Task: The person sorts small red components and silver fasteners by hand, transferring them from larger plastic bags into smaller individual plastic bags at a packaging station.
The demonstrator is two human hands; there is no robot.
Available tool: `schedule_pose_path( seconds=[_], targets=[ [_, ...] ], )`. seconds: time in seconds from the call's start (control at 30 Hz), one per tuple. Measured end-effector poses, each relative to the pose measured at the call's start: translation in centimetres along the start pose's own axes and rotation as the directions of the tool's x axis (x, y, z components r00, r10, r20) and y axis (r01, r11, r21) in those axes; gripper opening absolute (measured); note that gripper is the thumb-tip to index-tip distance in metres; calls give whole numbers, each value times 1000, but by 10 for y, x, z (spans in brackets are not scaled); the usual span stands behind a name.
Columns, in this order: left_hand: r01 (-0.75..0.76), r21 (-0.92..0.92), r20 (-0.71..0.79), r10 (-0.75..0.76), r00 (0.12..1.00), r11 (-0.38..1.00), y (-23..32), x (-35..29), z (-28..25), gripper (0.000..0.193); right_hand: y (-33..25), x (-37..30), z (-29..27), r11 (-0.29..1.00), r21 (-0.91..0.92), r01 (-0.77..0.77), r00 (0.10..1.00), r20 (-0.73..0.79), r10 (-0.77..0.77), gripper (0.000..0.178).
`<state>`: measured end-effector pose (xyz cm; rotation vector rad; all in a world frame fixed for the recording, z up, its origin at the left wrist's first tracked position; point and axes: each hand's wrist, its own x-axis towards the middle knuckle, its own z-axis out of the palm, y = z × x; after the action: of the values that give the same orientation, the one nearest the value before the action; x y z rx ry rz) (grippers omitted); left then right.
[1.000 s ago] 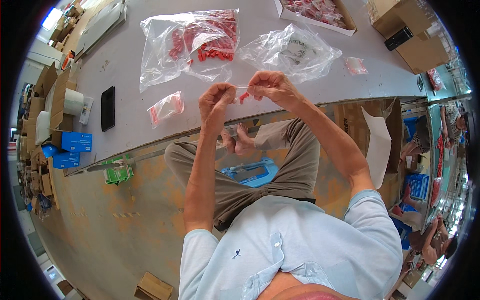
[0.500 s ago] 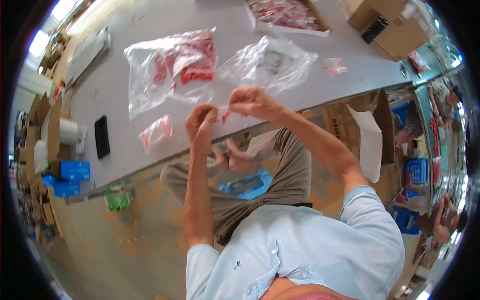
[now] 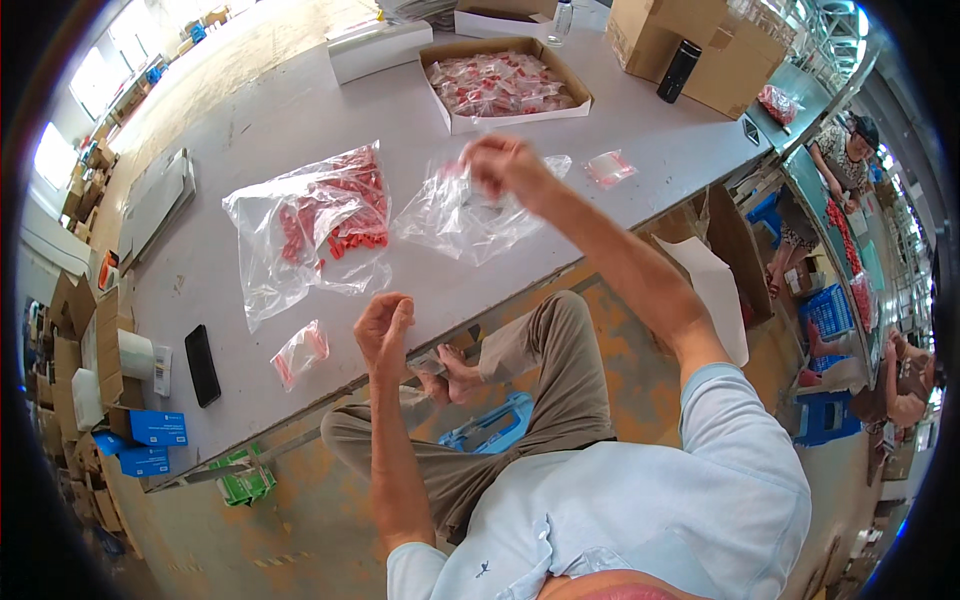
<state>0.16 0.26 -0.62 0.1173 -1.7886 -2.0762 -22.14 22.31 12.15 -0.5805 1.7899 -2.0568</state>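
The right hand (image 3: 505,170) is hovering, blurred, over a crumpled clear plastic bag (image 3: 460,232), fingers bent; I can't tell what it's holding. The left hand (image 3: 385,325) is staying out of that, half-open, showing nothing held, right of a clear, red-edged plastic packet (image 3: 300,355). I'm judging this a set-aside step: a white cardboard tray (image 3: 540,119) of red-and-clear packets (image 3: 500,85) is sitting beyond the right hand, probably calling for a neat release.

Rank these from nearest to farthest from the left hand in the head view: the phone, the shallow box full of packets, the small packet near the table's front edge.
1. Small packet: just left of the left hand.
2. Phone: farther left, past the packet.
3. Shallow box: farthest, toward the table's far side and to the right.
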Motion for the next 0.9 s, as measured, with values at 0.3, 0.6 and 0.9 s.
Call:
schedule_pose_path(
  seconds=[0.3, 0.6, 0.9],
  targets=[
    [36, 89, -82, -28, 996, 995, -1, -5, -9, 9, 47, -61, 45, 976, -176, -126, 949, 265, 170, 17],
    [-199, 84, -75, 205, 976, 976, 23, -36, 4, 8, 104, -94, 92, 941, -333, -59, 951, 269, 155, 14],
    [-969, 148, -511, 854, 97, 198, 294, -137, -24, 27, 122, -82, 191, 785, -420, 456, 855, 452, -255, 14]
  ],
)
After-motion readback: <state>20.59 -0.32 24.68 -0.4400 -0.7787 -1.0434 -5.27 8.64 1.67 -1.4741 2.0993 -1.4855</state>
